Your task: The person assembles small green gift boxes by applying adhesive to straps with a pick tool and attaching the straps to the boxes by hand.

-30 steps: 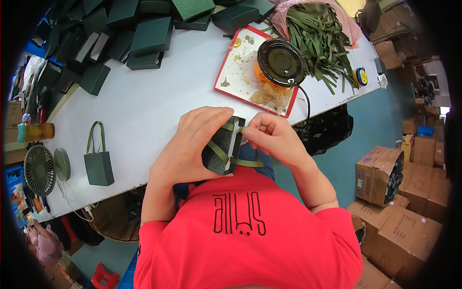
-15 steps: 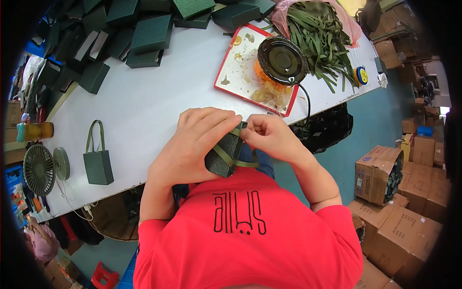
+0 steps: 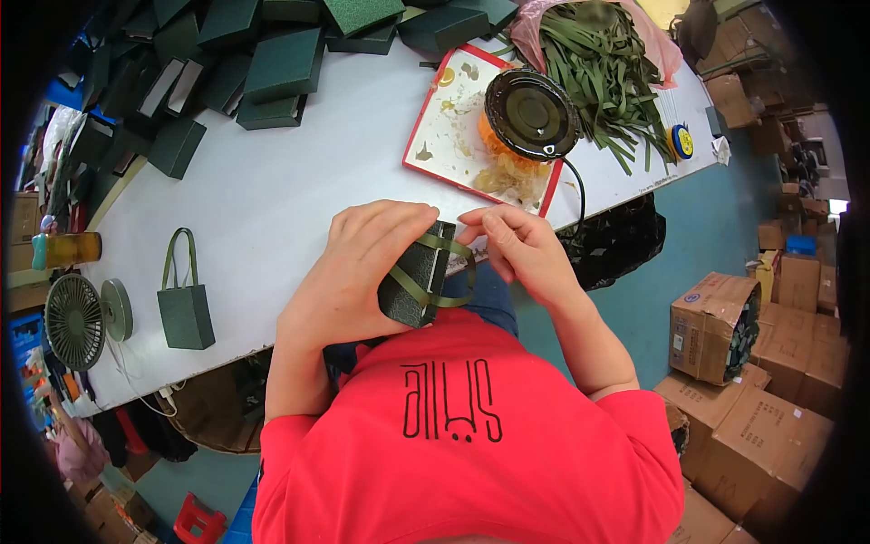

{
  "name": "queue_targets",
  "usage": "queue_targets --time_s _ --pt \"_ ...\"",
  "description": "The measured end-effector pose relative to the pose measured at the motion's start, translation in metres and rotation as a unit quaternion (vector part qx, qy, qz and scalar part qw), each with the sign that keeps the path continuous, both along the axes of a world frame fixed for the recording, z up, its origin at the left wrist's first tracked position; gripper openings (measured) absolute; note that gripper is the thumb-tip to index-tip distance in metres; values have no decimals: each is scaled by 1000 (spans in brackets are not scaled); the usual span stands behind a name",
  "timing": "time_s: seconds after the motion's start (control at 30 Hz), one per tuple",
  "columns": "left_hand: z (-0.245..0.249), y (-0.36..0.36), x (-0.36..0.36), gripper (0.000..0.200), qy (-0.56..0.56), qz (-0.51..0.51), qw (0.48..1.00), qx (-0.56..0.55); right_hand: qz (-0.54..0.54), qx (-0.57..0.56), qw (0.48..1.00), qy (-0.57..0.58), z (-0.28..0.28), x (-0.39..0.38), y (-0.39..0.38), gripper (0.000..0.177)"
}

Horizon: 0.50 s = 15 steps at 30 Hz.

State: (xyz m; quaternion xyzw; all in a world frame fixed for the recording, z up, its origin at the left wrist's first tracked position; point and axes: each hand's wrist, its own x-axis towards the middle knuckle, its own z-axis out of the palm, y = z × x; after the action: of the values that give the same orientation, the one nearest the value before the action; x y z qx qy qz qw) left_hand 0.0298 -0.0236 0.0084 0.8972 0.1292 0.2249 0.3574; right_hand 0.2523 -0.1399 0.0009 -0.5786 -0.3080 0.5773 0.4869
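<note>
My left hand grips a small dark green box at the near edge of the white table, fingers wrapped over its top. An olive green ribbon loops around the box and curves out on its right side. My right hand pinches the ribbon's end at the box's upper right corner. Both hands sit just above my red shirt.
A pile of dark green boxes covers the far left of the table. A red-edged tray holds a black round pot with a cord. Loose green ribbons lie far right. A small green bag, fan and cardboard cartons surround.
The box has tilted back so its open side shows again, and the ribbon now bows out in a loop on the right. My right hand's fingers have shifted up along the ribbon.
</note>
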Motion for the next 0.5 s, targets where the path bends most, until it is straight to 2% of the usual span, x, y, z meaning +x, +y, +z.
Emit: queue_targets --time_s 0.07,0.2,0.27,0.37,0.5 --pt "0 0 1 89 0 2 1000 -6 -30 21 998 -53 -13 0 -5 26" --pt "1 0 1 92 9 6 1000 -14 -164 104 980 -39 -18 -4 -10 18" --pt "4 0 2 94 21 -2 1000 -21 -273 185 944 -16 -23 -7 -8 14" --pt "-1 -2 -2 97 3 25 999 -33 -347 291 891 37 -27 5 -9 9" --pt "-6 4 -20 95 57 113 992 14 -386 291 871 -86 -36 45 -16 15"
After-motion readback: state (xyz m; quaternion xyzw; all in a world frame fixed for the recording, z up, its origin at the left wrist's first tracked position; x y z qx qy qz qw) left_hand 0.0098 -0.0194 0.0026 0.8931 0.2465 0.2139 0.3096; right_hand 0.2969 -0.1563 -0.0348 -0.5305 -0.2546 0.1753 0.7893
